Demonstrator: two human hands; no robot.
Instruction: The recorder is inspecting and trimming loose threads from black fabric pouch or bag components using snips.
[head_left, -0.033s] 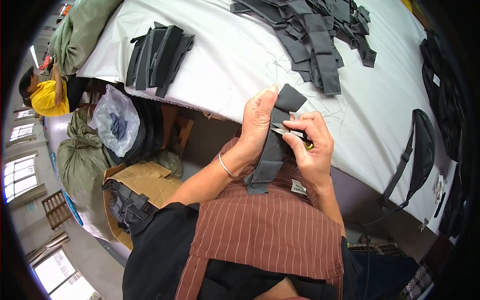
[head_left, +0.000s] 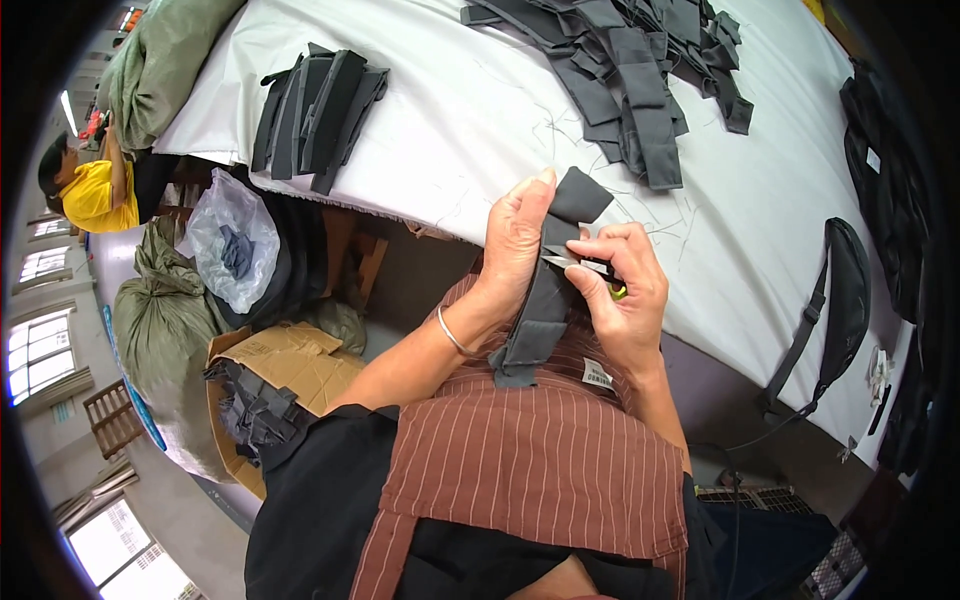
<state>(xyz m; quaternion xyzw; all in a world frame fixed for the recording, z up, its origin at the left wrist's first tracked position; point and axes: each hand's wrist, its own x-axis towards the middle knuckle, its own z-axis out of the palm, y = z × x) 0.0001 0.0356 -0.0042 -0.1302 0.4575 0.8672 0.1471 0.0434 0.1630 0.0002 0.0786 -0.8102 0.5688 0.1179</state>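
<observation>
My left hand (head_left: 514,238) is closed on a dark grey fabric strip (head_left: 535,325), thumb pointing up along it. The strip hangs down across my striped apron, its top end sticking out above the thumb. From the other side my right hand (head_left: 632,285) pinches small thread snips (head_left: 563,262) with pointed metal blades and a yellow-green bit at the handle. The blade tips lie against the strip's edge, close to my left palm. On the white table (head_left: 440,130), a stack of similar strips (head_left: 318,115) lies to the left and a loose heap of strips (head_left: 630,90) farther off.
Loose threads are scattered near the heap. A black waist bag (head_left: 838,305) and dark cloth lie at the right. On the left stand a cardboard box (head_left: 285,355) of grey pieces, a plastic-lined container (head_left: 230,250) and green sacks (head_left: 165,310). A person in yellow (head_left: 100,195) is beyond.
</observation>
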